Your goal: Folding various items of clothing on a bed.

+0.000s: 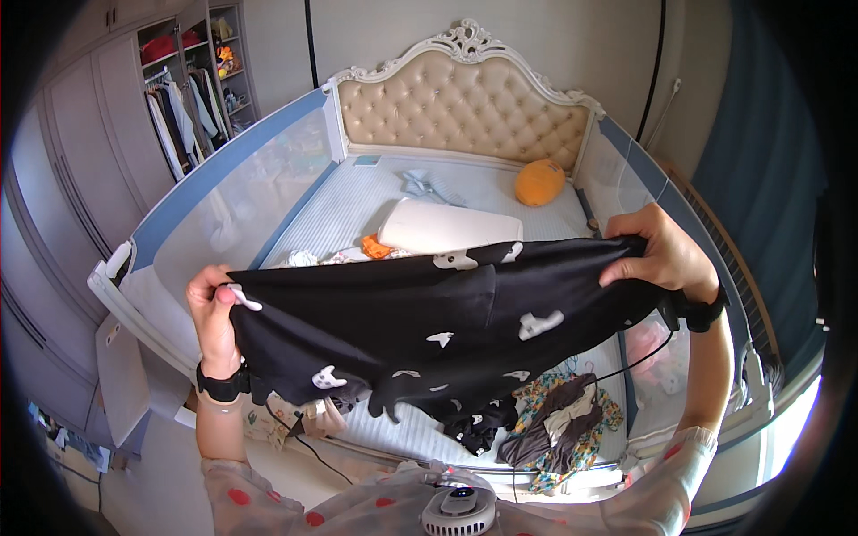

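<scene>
A black satiny garment [375, 313] with white cartoon animal prints is stretched out in the air between my hands, above the near part of the bed. My left hand [214, 313] pinches its upper left corner between thumb and fingers. At the upper right corner, my right hand [660, 255] grips the cloth with the thumb in front. The lower edge hangs loose and uneven, so I cannot tell what kind of garment it is. Below it on the bed lies a crumpled black cloth with white prints [478, 429], beside a pile of dark grey and flowered clothes [567, 424].
Blue mesh bed rails [241, 170] flank the striped mattress [308, 205]. A white pillow [447, 223], an orange round cushion [540, 183] and a light blue cloth [424, 185] lie toward the tufted headboard [465, 103]. An open wardrobe [183, 98] stands at left.
</scene>
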Motion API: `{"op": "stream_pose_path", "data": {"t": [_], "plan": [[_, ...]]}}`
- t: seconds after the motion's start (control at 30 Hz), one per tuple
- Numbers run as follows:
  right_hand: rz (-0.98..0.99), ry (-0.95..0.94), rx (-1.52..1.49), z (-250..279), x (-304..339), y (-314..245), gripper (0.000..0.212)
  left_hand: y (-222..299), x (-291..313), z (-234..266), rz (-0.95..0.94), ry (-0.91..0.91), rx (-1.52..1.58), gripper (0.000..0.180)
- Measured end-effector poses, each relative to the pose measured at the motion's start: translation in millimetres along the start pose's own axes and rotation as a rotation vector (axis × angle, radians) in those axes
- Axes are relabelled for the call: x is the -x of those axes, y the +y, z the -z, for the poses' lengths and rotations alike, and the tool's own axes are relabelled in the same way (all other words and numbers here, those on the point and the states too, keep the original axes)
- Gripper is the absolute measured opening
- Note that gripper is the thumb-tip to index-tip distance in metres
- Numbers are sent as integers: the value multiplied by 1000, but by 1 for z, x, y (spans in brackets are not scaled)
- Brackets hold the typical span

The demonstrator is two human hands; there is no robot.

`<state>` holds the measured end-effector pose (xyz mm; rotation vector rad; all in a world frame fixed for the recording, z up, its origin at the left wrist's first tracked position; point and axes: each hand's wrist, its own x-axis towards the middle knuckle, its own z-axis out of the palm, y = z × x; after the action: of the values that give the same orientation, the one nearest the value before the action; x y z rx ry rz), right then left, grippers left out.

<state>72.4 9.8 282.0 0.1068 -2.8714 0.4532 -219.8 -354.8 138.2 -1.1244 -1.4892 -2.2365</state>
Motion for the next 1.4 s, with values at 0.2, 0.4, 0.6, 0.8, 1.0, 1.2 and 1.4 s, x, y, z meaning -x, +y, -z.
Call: {"op": "stream_pose_path", "data": {"t": [0.2,0.4,0.6,0.8,1.0,1.2,1.4], "plan": [[-17,110,63,6,-12,20,20,-26,-10,7,224,-423,-7,41],[-36,-45,248,-50,-49,111,28,-120,-8,-29,382,-841,-342,40],[-76,176,463,-107,-99,174,26,-239,-36,-58,78,-432,-878,23],[-191,359,577,-79,-119,146,22,-265,-84,-83,269,-187,-649,11],[-55,264,466,-130,-90,115,23,-290,-33,-25,140,-196,-587,15],[-22,45,190,-330,-14,127,11,-323,126,27,405,-532,-843,29],[-295,-215,101,-542,59,129,16,-385,278,63,506,-837,-957,7]]}}
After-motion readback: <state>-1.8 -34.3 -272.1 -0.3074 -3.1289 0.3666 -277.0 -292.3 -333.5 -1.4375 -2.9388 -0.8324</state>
